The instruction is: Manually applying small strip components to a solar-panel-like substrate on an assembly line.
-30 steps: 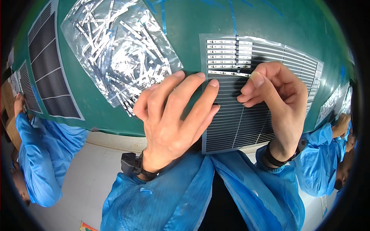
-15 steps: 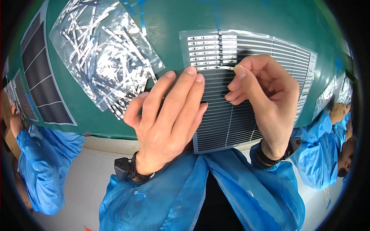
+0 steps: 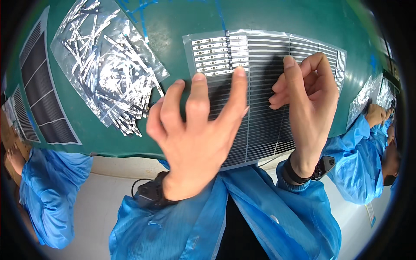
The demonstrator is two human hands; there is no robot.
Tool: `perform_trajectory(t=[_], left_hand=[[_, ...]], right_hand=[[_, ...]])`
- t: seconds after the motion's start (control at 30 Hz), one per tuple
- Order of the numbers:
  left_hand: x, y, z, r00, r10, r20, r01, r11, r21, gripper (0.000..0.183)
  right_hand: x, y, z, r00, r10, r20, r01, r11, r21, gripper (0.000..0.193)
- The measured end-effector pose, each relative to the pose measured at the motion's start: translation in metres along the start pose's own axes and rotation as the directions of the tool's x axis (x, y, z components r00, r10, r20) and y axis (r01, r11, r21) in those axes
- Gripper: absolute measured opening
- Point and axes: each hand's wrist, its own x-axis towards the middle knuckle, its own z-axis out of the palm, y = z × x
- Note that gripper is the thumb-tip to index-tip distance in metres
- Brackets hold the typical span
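Observation:
Under my hands lies a dark sheet (image 3: 260, 143) printed with thin pale lines. Short white strips with small dark parts (image 3: 211, 52) sit in stacked rows at its upper left. My left hand (image 3: 197, 125) is spread, its index fingertip on the right end of the lowest strip (image 3: 214, 74). The middle fingertip is just below that strip's left part. Over the sheet, to the right of the strips, my right hand (image 3: 310, 93) is loosely curled, thumb raised, with nothing seen in it. Left of my left hand, a clear plastic bag (image 3: 151, 54) bears a heap of loose strips (image 3: 121, 82).
The table has a green top (image 3: 177, 17) with blue marks. Another striped sheet (image 3: 58, 125) lies at far left. Two people in blue work on either side, one sleeve (image 3: 56, 186) at left and another (image 3: 355, 156) at right. More clear bags (image 3: 362, 97) lie at far right.
My right hand has let go of the strip's right end and moved slightly right. My left fingers have spread, the index fingertip shifting right along the strip, which now lies flat.

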Motion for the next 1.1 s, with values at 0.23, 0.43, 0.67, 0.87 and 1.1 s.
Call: perform_trajectory(t=[0.23, 0.43, 0.67, 0.87, 1.1], left_hand=[[-0.009, 0.005, -0.007, 1.0, 0.012, 0.019, -0.01, 0.993, -0.12, 0.052], [-0.06, -0.034, -0.034, 0.966, -0.204, -0.159, 0.142, 0.932, -0.334, 0.025], [-0.052, -0.049, -0.039, 0.891, -0.397, -0.219, 0.188, 0.763, -0.618, 0.016], [-0.034, -0.044, -0.049, 0.868, -0.48, 0.127, 0.307, 0.317, -0.897, 0.02], [-0.016, -0.043, -0.035, 0.881, -0.42, 0.219, 0.328, 0.206, -0.922, 0.024]], right_hand=[[-0.012, -0.001, 0.006, 0.991, -0.129, -0.039, 0.127, 0.991, -0.04, 0.011], [-0.049, -0.016, 0.071, 0.814, -0.529, 0.239, 0.578, 0.775, -0.254, 0.018], [-0.053, -0.028, 0.077, 0.814, -0.495, 0.302, 0.578, 0.74, -0.344, 0.015], [-0.052, -0.039, 0.036, 0.83, -0.315, 0.461, 0.405, 0.907, -0.111, 0.011], [-0.053, -0.03, 0.035, 0.843, -0.258, 0.472, 0.302, 0.953, -0.017, 0.012]])
